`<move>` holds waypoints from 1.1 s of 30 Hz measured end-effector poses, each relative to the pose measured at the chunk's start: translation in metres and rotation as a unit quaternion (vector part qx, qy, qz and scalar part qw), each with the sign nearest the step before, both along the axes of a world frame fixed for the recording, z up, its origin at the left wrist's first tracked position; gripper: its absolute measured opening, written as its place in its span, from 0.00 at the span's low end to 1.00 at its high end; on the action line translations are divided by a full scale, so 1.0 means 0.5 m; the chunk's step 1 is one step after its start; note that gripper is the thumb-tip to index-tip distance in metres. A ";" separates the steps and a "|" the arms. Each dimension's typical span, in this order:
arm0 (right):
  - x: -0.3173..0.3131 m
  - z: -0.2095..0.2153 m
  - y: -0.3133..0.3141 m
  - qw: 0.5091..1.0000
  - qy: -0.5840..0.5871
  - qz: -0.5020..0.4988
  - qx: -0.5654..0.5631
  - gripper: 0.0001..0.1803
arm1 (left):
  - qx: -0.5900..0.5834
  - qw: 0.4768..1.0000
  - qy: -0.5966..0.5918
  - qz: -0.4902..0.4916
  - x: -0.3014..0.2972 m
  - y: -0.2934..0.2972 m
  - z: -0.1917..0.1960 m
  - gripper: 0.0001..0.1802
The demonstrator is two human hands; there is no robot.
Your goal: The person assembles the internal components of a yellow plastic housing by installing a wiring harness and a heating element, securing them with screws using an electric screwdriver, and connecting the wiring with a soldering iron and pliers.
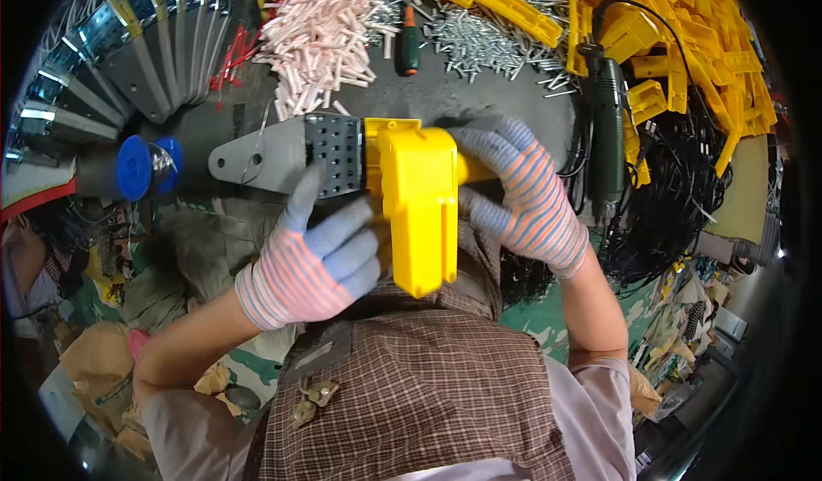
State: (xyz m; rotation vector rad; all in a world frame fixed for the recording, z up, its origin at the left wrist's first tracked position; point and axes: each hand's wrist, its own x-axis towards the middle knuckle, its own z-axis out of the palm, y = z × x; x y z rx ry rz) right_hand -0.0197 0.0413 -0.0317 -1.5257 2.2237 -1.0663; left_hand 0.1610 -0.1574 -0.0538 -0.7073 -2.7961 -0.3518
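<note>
A yellow plastic housing [419,207] sits in front of me, next to a flat grey tapered plate with a hole at its tip [257,157] and a perforated dark metal section [334,154]. My right hand [535,194], in a striped knit glove with blue-grey fingertips, has its thumb and fingers around a yellow part on the housing's right side. Its fingertips are partly blurred. My left hand [317,267], gloved alike, is left of the housing below the perforated metal. Its fingers are spread, and nothing shows in its palm.
Behind lie a heap of pale pink tubes [317,31], a green-handled screwdriver [410,48] and loose screws [479,44]. Yellow plastic parts [685,27] pile up at the far right, near a dark power tool [609,130] and black cables [659,198]. Grey plates [128,61] and a blue spool [133,167] are left.
</note>
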 end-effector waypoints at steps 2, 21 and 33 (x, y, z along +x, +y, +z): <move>0.016 0.003 -0.012 0.999 0.023 -0.030 0.021 0.27 | 0.069 0.996 0.046 0.009 0.039 -0.011 -0.023 0.08; -0.050 -0.044 -0.044 0.932 0.332 -0.021 0.146 0.21 | 0.023 0.995 0.082 0.056 -0.118 0.050 -0.037 0.40; -0.075 0.085 -0.055 0.974 0.125 -0.016 0.189 0.21 | 0.092 0.985 0.142 0.023 -0.113 0.080 -0.060 0.18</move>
